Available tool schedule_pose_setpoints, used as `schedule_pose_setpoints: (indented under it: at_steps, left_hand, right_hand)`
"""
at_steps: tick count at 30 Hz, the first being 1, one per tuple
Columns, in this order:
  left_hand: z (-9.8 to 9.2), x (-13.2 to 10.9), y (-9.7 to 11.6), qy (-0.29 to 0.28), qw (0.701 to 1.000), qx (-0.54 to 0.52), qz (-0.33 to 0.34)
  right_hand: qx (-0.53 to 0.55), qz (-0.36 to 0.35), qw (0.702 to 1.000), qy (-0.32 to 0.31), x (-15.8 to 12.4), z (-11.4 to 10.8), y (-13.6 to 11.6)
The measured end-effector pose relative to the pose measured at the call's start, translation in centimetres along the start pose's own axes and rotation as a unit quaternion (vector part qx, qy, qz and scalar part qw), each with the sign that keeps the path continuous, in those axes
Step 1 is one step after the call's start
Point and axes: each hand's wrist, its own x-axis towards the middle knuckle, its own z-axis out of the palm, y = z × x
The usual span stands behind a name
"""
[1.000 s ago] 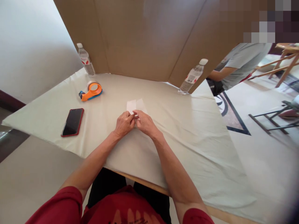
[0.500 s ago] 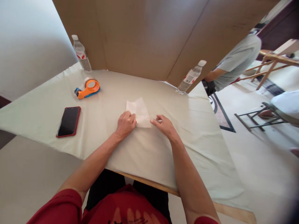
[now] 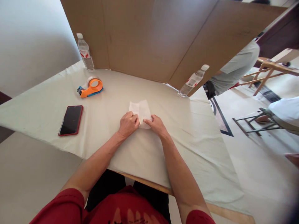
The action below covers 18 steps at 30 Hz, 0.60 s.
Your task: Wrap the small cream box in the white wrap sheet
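A small white sheet, thin like tissue paper [image 3: 143, 108], lies creased on the cloth in front of me. My left hand [image 3: 129, 123] is closed with curled fingers on its near left corner. On the near right side, my right hand [image 3: 156, 124] pinches the sheet, thumb on top and fingers partly beneath it. The two hands are a short gap apart, and the sheet's near edge is partly hidden by them.
Left of the hands lie a phone [image 3: 71, 120] in a red case and an orange tape dispenser [image 3: 93, 88]. Two water bottles [image 3: 85, 53] stand by the tall cardboard panel [image 3: 149, 40], one on each side. A person in a grey shirt [image 3: 240, 65] is beyond it at right.
My right hand has moved left and taken hold of the sheet's right side. The sheet's right edge is now drawn in. My left hand keeps its grip. The whole view has shifted slightly.
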Motion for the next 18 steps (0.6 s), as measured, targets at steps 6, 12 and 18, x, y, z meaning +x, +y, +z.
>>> schedule_pose_setpoints:
  at_steps: [6, 12, 18]
  left_hand:
    - [0.0, 0.1, 0.0, 0.010, 0.999, -0.029, -0.011]
    - [-0.3, 0.1, 0.1, 0.012, 0.999, -0.047, -0.008]
    - [-0.5, 0.1, -0.1, 0.007, 0.999, -0.042, 0.011]
  right_hand:
    - [0.056, -0.019, 0.998, 0.021, 0.1, 0.9, 0.7]
    - [0.069, -0.036, 0.996, 0.037, -0.2, 1.2, 0.8]
    - [0.117, -0.044, 0.991, 0.051, -0.4, 1.8, 0.4]
